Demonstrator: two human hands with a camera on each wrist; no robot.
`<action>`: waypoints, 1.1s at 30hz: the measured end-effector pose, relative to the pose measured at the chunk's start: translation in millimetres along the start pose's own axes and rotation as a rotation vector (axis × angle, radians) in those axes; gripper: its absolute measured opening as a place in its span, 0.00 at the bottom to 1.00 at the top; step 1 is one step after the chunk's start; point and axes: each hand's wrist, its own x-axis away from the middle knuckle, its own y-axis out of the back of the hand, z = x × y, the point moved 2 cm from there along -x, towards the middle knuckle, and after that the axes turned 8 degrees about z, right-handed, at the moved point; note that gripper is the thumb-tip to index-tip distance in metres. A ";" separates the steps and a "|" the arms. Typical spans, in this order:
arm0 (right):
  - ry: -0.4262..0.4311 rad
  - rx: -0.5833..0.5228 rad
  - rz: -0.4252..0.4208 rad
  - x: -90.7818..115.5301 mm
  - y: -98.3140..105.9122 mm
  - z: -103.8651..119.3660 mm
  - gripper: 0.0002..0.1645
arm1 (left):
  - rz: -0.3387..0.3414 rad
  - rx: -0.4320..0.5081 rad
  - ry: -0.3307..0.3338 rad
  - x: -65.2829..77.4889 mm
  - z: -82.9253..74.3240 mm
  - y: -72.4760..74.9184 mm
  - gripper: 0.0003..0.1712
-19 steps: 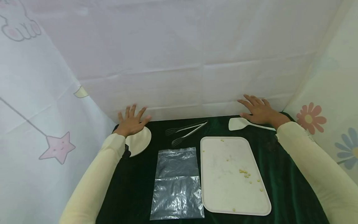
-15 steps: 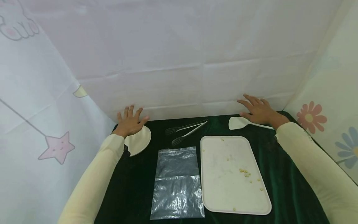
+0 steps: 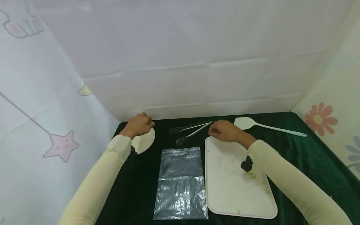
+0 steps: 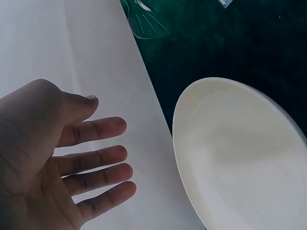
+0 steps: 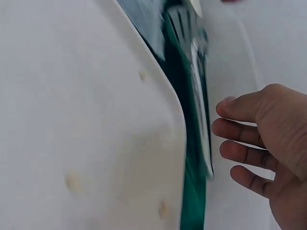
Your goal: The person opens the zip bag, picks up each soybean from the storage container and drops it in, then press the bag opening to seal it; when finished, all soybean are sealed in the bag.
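My left hand (image 3: 140, 124) hovers above the white plate (image 3: 144, 142) at the back left; the left wrist view shows its fingers loosely bent, with nothing in them. Over the far edge of the white tray (image 3: 230, 190) is my right hand (image 3: 225, 131), near the joined end of the metal tongs (image 3: 194, 133). In the right wrist view its fingers are loosely bent beside the tongs (image 5: 197, 91), apart from them and holding nothing. The tongs lie spread on the dark green cloth. Several small yellow pieces (image 3: 238, 212) lie on the tray, some partly hidden by my right arm.
A clear zip bag (image 3: 181, 184) lies flat just left of the tray. Behind my right arm rests a white spatula (image 3: 281, 129), its handle pointing right. A pale curtain (image 3: 180, 87) hangs along the table's back edge and continues along both sides.
My right hand has come left and toward me, from beside the spatula to the tray's far edge. My left hand's spread fingers have drawn in above the plate.
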 end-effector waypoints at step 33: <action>0.210 0.313 -0.268 -19.0 -67.7 91.6 0.05 | 0.220 0.285 -0.457 -16.3 -119.9 -61.5 0.05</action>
